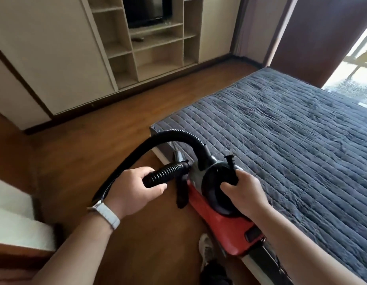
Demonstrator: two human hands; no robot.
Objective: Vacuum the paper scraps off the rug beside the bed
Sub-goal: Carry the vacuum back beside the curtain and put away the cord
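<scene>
A red and black vacuum cleaner (219,225) lies along the near edge of the bed (291,140), which has a dark grey quilted cover. My right hand (244,194) grips the black round part at the vacuum's front. My left hand (133,188) holds the ribbed black hose (166,173) near its end, by the vacuum's body. The hose loops up over the bed corner and back to the machine. No rug or paper scraps show in the head view.
Brown wooden floor (92,153) runs left of the bed. Beige shelving with a dark television (147,11) stands along the far wall. A white-topped piece of furniture (11,223) is at the left edge. My shoe (206,249) is on the floor below the vacuum. A bright window (361,64) is at the right.
</scene>
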